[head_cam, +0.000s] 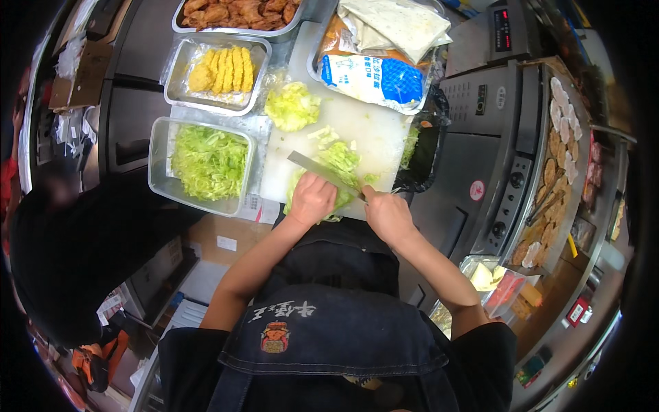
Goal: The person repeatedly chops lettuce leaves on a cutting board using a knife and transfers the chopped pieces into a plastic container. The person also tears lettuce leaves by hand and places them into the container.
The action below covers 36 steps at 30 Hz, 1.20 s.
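My right hand (389, 216) grips the handle end of a kitchen knife (322, 172), whose blade slants across the lettuce. My left hand (312, 198) presses, fingers curled, on lettuce leaves just on the near side of the blade. Cut lettuce (340, 159) lies beyond the blade on a white cutting board (378, 123). A larger piece of lettuce (293, 105) rests near the board's far left edge. To the left stands a clear plastic tub (247, 170) filled with shredded lettuce (208, 162). The knife's handle is mostly hidden by my right hand.
Behind the tub are a metal tray (172, 77) of breaded yellow patties and a tray (242, 33) of browned chicken pieces. A sauce bag (370, 80) lies back right. A black-lined bin (432, 154) adjoins the board. Farther right, patties cover a griddle (561, 206). Another person (77, 247) stands left.
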{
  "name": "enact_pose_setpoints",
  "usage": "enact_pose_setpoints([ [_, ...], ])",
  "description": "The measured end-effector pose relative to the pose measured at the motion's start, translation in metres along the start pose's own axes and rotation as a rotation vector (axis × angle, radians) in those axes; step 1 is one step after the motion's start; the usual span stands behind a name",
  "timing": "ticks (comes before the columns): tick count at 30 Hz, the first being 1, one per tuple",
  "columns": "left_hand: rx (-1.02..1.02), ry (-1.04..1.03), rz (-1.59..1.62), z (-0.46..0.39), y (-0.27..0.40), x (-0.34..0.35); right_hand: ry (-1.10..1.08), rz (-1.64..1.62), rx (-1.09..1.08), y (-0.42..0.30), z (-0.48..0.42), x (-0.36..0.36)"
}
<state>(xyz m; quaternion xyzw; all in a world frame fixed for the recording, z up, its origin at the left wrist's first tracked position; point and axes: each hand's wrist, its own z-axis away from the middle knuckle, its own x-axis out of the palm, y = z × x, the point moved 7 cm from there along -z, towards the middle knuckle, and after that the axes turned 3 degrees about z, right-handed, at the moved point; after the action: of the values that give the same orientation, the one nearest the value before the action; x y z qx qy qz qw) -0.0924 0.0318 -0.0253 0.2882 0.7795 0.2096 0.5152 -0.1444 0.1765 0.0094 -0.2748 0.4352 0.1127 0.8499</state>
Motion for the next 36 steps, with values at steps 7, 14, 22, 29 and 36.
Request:
enact_pose_setpoints([
  [7, -0.016, 0.021, 0.028, -0.003, 0.000, -0.001, 0.057, -0.010, -0.057, -0.007, -0.040, 0.026],
  [14, 0.016, 0.041, 0.045, 0.001, -0.003, -0.003, -0.017, -0.013, 0.034, -0.002, -0.004, 0.006],
  [22, 0.014, 0.085, 0.096, -0.002, -0.001, -0.005, 0.009, -0.039, -0.005, -0.003, -0.033, 0.022],
  [29, 0.040, 0.078, 0.119, 0.000, -0.003, -0.005, -0.015, -0.028, 0.033, 0.004, -0.017, 0.025],
  [36, -0.037, -0.094, -0.064, 0.002, 0.016, -0.023, -0.006, -0.196, 0.052, -0.004, -0.036, 0.020],
])
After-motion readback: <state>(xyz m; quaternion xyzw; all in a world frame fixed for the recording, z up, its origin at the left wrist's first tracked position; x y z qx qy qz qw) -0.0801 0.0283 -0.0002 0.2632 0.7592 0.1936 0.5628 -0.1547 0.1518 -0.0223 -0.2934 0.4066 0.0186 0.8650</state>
